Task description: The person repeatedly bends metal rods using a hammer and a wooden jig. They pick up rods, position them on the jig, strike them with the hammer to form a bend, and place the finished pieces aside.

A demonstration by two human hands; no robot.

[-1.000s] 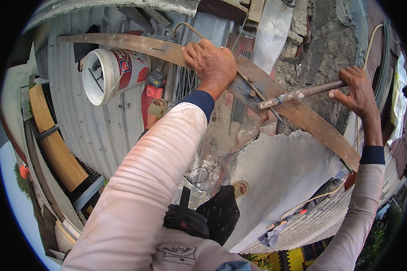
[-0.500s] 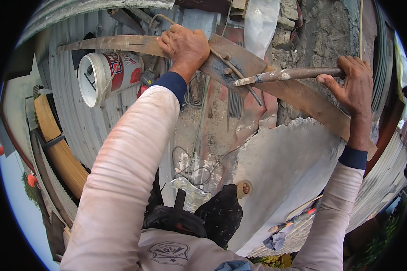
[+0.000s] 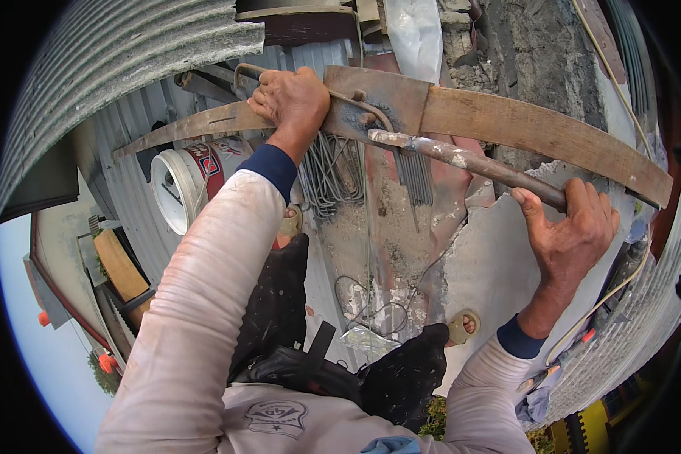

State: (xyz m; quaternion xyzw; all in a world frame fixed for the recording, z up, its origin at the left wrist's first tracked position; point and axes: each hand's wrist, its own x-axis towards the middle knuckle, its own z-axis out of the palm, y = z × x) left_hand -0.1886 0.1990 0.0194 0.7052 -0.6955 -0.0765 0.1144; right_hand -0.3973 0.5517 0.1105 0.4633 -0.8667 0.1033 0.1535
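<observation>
A long wooden plank [image 3: 545,121] crosses my view, with a steel plate [image 3: 380,85] and short pins [image 3: 367,119] at its middle. My left hand [image 3: 287,106] is closed on a thin steel rod [image 3: 344,97] lying over the plate. The rod curves down past the pins to the mouth of a rusty, paint-flecked pipe [image 3: 469,159]. My right hand [image 3: 571,231] grips the pipe's far end, thumb along it, below the plank.
A white bucket [image 3: 170,189] lies on its side at left. Bent rebar pieces [image 3: 325,181] lie below the plate. My sandalled foot [image 3: 465,327] is near the concrete ledge [image 3: 484,257]. Corrugated roofing [image 3: 121,53] edges the upper left; cables [image 3: 378,318] loop underfoot.
My right hand has swung the pipe down toward me, and the rod now curves more sharply at the pins. My left hand keeps its hold; the view has shifted.
</observation>
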